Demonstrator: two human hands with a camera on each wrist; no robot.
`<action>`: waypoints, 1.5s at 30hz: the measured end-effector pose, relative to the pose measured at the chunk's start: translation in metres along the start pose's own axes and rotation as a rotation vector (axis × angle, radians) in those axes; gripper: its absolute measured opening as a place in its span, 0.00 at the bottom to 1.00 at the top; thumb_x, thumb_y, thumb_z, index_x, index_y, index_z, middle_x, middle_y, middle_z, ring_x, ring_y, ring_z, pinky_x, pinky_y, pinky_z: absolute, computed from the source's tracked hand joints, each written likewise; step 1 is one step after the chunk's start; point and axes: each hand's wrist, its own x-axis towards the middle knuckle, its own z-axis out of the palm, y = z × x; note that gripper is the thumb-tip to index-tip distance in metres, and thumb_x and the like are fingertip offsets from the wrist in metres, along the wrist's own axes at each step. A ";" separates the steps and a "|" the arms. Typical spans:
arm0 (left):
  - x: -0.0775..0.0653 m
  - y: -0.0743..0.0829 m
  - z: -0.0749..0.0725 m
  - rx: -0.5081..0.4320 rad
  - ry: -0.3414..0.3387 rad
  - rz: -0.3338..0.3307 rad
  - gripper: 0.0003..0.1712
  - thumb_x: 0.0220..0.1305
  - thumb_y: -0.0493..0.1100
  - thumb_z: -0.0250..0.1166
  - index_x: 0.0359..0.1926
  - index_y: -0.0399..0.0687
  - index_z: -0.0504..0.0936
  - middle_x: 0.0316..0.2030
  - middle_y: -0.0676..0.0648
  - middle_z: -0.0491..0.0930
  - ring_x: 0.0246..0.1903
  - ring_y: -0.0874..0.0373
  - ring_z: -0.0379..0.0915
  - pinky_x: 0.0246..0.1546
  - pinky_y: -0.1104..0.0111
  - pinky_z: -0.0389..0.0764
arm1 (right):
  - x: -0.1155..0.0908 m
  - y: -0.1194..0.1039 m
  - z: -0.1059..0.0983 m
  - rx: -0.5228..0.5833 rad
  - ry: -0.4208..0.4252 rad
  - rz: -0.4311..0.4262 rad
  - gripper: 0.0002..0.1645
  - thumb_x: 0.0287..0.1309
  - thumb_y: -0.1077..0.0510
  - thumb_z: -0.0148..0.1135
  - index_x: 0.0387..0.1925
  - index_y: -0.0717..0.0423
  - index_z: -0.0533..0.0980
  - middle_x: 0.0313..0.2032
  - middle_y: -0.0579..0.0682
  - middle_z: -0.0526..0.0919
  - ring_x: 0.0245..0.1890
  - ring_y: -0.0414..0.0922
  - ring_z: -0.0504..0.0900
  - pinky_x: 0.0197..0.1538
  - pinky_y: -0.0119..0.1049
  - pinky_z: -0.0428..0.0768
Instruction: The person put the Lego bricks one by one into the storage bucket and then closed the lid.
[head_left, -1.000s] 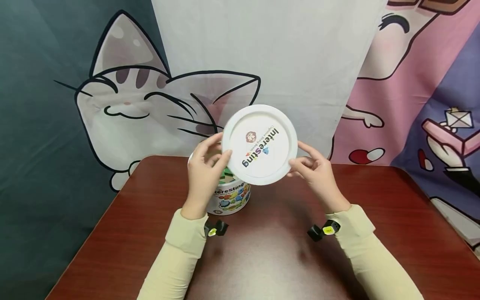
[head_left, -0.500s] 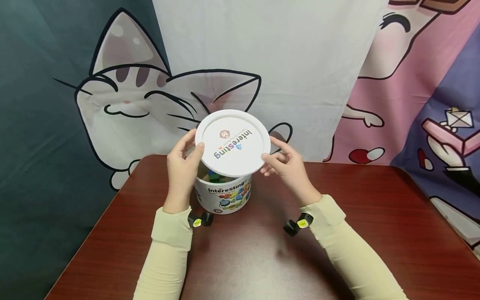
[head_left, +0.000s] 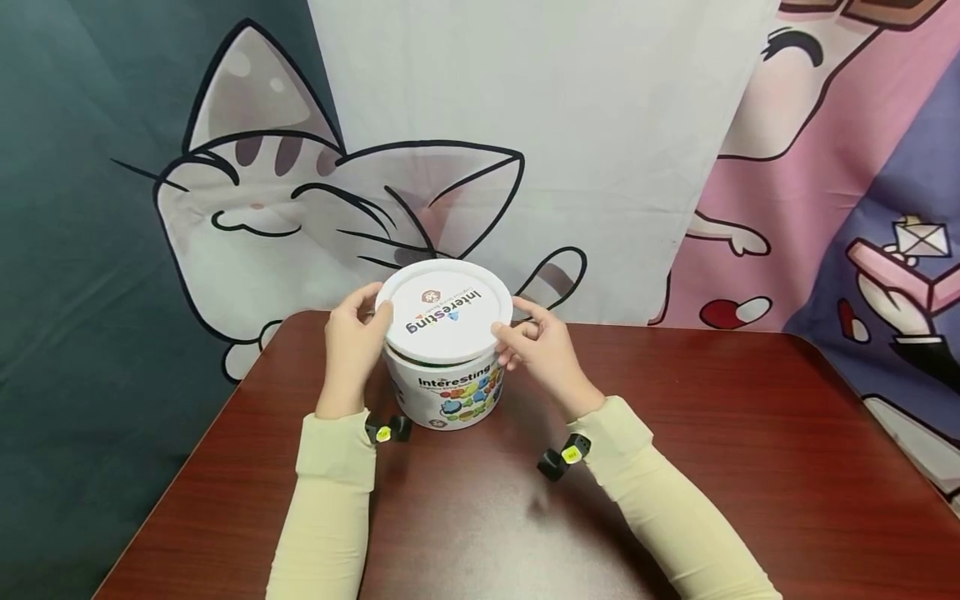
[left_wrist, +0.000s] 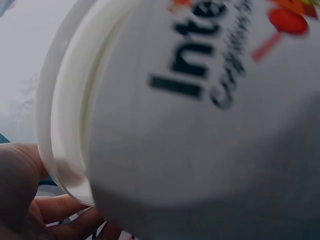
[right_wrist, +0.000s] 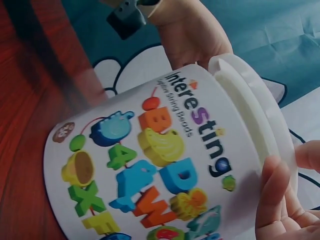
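Observation:
A round white lid (head_left: pixel 450 346) printed "Interesting" sits over the mouth of a white bucket (head_left: pixel 420 392), with a narrow gap at the front. My left hand (head_left: pixel 351 354) pinches the lid's left edge between thumb and fingers. At the opposite edge my right hand (head_left: pixel 547 358) pinches it too. The right wrist view shows the bucket's side with pictures of coloured string beads, and the lid (right_wrist: pixel 272 117) standing slightly off the rim. In the left wrist view the lid's edge (left_wrist: pixel 67 90) curves close to the bucket wall (left_wrist: pixel 140 155). The bucket's contents are hidden.
The bucket stands on a reddish-brown wooden table (head_left: pixel 712 467), toward its back edge. Behind hangs a cloth backdrop (head_left: pixel 600 150) with a cartoon cat. Each wrist wears a black strap device, such as the one on the right wrist (head_left: pixel 562 457).
Both hands have brought the lid left and down from above the table onto the bucket's mouth, tilting it flatter. The green contents seen earlier are now covered. The bucket has stayed in place.

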 end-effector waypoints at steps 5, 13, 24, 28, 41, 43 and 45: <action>0.003 -0.010 0.003 0.109 0.007 0.004 0.23 0.69 0.42 0.59 0.61 0.39 0.81 0.53 0.38 0.84 0.52 0.46 0.78 0.54 0.56 0.78 | -0.002 0.003 0.002 -0.052 0.015 -0.004 0.35 0.64 0.60 0.68 0.70 0.63 0.67 0.21 0.49 0.83 0.18 0.40 0.81 0.24 0.29 0.81; 0.003 -0.012 0.004 0.222 0.009 0.005 0.23 0.68 0.45 0.59 0.60 0.42 0.83 0.53 0.40 0.84 0.56 0.43 0.77 0.57 0.51 0.76 | -0.006 0.002 0.004 -0.080 0.023 -0.003 0.35 0.63 0.59 0.69 0.69 0.63 0.68 0.20 0.51 0.82 0.17 0.42 0.81 0.23 0.31 0.81; 0.006 -0.013 0.007 0.300 -0.160 0.114 0.27 0.72 0.45 0.56 0.68 0.41 0.75 0.69 0.40 0.71 0.71 0.45 0.62 0.73 0.51 0.62 | 0.006 0.001 -0.001 -0.579 0.115 -0.216 0.25 0.68 0.54 0.58 0.64 0.58 0.74 0.48 0.56 0.81 0.44 0.50 0.80 0.46 0.44 0.82; 0.006 -0.014 0.010 0.342 -0.281 0.225 0.31 0.72 0.47 0.56 0.71 0.38 0.70 0.75 0.40 0.62 0.77 0.44 0.50 0.76 0.50 0.52 | 0.019 0.003 -0.003 -0.743 -0.016 -0.303 0.32 0.72 0.50 0.52 0.72 0.59 0.67 0.68 0.58 0.69 0.68 0.52 0.70 0.70 0.49 0.70; 0.008 -0.016 0.009 0.531 -0.456 0.251 0.38 0.74 0.55 0.53 0.74 0.35 0.64 0.79 0.39 0.50 0.79 0.44 0.38 0.77 0.48 0.46 | 0.036 0.014 -0.008 -0.932 -0.244 -0.262 0.38 0.75 0.46 0.39 0.79 0.57 0.54 0.79 0.54 0.54 0.79 0.54 0.48 0.79 0.51 0.49; 0.009 -0.015 0.008 0.561 -0.472 0.243 0.39 0.74 0.57 0.52 0.75 0.36 0.63 0.79 0.40 0.50 0.79 0.45 0.38 0.77 0.48 0.47 | 0.036 0.014 -0.007 -0.949 -0.251 -0.258 0.38 0.75 0.45 0.39 0.79 0.56 0.54 0.79 0.54 0.54 0.79 0.54 0.48 0.78 0.54 0.49; 0.011 -0.013 0.007 0.598 -0.491 0.243 0.40 0.74 0.58 0.51 0.76 0.37 0.61 0.79 0.40 0.49 0.79 0.45 0.37 0.77 0.47 0.48 | 0.037 0.013 -0.006 -0.973 -0.253 -0.251 0.38 0.75 0.44 0.39 0.79 0.55 0.53 0.79 0.53 0.54 0.79 0.53 0.48 0.78 0.56 0.49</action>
